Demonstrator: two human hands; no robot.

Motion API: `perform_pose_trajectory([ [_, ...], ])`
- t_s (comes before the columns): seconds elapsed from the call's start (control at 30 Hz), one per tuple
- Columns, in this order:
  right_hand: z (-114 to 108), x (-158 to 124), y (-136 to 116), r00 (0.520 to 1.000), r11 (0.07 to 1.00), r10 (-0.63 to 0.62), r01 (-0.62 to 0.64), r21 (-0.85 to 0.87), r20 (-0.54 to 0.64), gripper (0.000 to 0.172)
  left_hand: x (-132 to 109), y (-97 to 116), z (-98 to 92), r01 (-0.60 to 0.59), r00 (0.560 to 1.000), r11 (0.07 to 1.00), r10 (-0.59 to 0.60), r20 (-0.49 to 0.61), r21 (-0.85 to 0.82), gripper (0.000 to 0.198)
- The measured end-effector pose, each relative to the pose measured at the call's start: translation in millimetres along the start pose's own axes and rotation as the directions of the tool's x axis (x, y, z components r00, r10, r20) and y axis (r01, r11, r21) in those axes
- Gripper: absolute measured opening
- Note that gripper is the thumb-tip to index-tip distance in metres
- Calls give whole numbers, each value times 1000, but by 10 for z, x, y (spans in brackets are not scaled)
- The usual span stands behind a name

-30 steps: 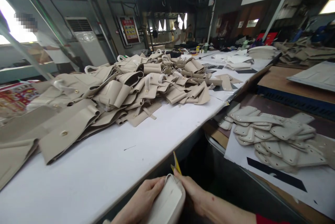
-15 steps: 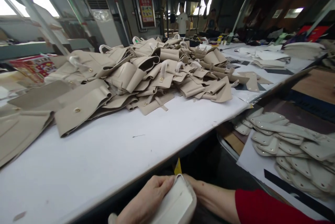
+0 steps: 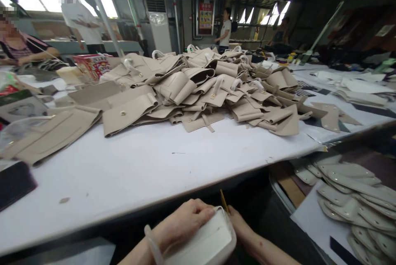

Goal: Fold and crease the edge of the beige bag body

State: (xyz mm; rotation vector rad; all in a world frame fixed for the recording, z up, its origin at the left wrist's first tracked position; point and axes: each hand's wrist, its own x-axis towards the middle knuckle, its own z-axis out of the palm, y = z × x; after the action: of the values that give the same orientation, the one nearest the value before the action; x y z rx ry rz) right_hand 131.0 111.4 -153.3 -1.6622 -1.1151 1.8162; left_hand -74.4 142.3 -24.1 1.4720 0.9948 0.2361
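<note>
Low in the view, my left hand is closed on an off-white handbag, thumb on its upper edge. A handle loop in clear wrap lies across my left wrist. My right hand is at the bag's far right side, its fingertips partly hidden behind the bag. A thin yellow pointed piece sticks up from my right hand, seen nearly edge-on; its kind is unclear. The bag is held below the table's front edge.
Beige bag pieces lie heaped on the white table. Stacked off-white panels with metal studs lie at the lower right. A dark flat object sits at the left. Several people stand or sit beyond the table.
The view has swung left, bringing a seated person and the table's left end into sight. My hands still hold the bag; the yellow piece has turned from broad to thin.
</note>
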Motion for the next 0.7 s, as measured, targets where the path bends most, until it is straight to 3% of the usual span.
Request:
perform_pose_trajectory([
  [0.1, -577, -286, -68, 998, 993, 56, -55, -108, 5, 62, -3, -28, -2, 20, 1000, 999, -19, 19, -38, 45],
  [0.2, -1073, -596, -293, 977, 979, 127, -95, -182, 173, 55, 9, -68, 5, 56, 998, 995, -54, 24, -87, 48],
  [0.23, -1161, -656, -398, 950, 971, 175, -123, -204, 257, 53, 14, -73, 5, 68, 998, 992, -65, 27, -103, 49],
  [0.3, -1209, -686, -628, 832, 946, 288, -170, -277, 474, 57, 22, -66, -1, 89, 996, 987, -86, 30, -131, 48],
  [0.33, -1180, -665, -745, 772, 925, 322, -133, -356, 548, 60, 24, -55, -6, 99, 995, 986, -96, 23, -137, 45],
  [0.37, -1129, -629, -858, 747, 890, 330, -43, -454, 576, 61, 25, -44, -12, 110, 994, 984, -110, 8, -140, 42],
  [0.4, -1067, -589, -963, 764, 829, 307, 77, -553, 567, 57, 25, -33, -16, 121, 992, 983, -124, -12, -141, 42],
  [0.47, -942, -522, -1144, 865, 635, 144, 292, -715, 481, 45, 27, -27, -18, 146, 986, 979, -155, -57, -144, 53],
  [0.53, -847, -490, -1284, 919, 460, -62, 373, -806, 389, 40, 29, -44, -10, 158, 981, 976, -173, -92, -150, 64],
  [0.6, -784, -475, -1392, 914, 326, -223, 399, -857, 340, 43, 32, -79, 3, 150, 980, 978, -167, -109, -145, 71],
  [0.7, -715, -416, -1527, 839, 83, -376, 452, -888, 392, 48, 33, -122, 14, 124, 982, 985, -139, -130, -120, 78],
])
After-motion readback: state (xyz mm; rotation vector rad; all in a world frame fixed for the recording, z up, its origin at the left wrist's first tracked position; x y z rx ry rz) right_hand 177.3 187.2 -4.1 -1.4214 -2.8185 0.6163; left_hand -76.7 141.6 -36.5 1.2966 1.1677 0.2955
